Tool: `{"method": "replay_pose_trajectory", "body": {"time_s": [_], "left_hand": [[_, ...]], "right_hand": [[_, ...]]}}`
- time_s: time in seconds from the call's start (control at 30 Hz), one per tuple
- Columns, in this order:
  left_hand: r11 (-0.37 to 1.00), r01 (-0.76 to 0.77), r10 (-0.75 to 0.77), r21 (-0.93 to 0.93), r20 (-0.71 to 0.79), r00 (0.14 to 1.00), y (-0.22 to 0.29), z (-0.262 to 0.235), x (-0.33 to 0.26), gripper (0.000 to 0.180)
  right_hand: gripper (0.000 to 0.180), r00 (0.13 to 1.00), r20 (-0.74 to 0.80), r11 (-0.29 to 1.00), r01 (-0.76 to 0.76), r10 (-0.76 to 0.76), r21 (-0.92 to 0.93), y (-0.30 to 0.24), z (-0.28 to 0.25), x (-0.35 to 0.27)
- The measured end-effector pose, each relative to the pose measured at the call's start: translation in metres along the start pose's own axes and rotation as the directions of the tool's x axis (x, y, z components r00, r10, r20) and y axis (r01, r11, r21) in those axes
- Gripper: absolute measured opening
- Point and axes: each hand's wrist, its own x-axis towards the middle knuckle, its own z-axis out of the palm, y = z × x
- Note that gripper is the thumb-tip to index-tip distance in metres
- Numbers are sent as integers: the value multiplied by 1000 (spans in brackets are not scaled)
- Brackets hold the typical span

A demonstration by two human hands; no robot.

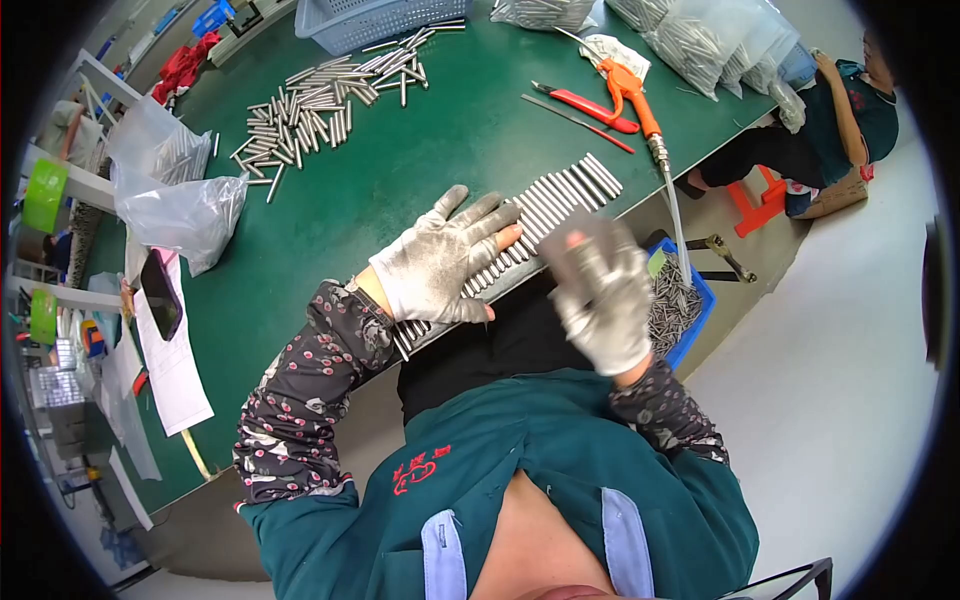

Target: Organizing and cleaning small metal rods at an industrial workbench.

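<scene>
My left hand (pixel 435 258), in a worn whitish glove with some bare fingertips, lies flat with its fingers apart on a slanting row of metal pins (pixel 548 208). The short, silvery pins lie side by side along the table's near edge, and the hand covers part of the row. Beside the row's right part, my right hand (pixel 603 295) hovers at the table edge in a similar glove. Its fingers look stretched out but are blurred by motion, and nothing shows in them. A blue bin (pixel 697 330) full of small metal pins is just beyond it.
Loose pins (pixel 305 115) are heaped at the far left, near a blue basket (pixel 375 25). An orange air gun (pixel 624 85) and red-handled pliers (pixel 590 108) lie at the back right. Filled plastic bags (pixel 690 45), a phone (pixel 160 292) and a seated person (pixel 835 125) are around.
</scene>
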Motion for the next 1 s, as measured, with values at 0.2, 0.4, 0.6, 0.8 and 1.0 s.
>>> {"method": "replay_pose_trajectory", "body": {"time_s": [0.2, 0.4, 0.6, 0.8, 1.0], "left_hand": [[1000, -4, 5, 3, -41, 999, 3, 3, 14, 94], [1000, 9, -9, -10, -35, 999, 2, 4, 18, 98], [1000, 2, -2, -1, -49, 999, -1, 5, 22, 100], [1000, 24, -24, -5, -16, 1000, 3, -7, 27, 100], [1000, 20, -20, 1, -42, 999, 1, -2, 27, 103]], "right_hand": [[60, 987, 59, 987, 149, -153, 59, -7, -5, -5], [62, 992, -14, 989, 125, -124, 74, -3, -6, -1], [57, 995, -96, 1000, 21, -20, 7, 6, -7, 6], [58, 984, -91, 988, -153, 151, -23, 14, -7, 12], [51, 999, -30, 999, -17, 17, -27, 5, -3, 12]]}}
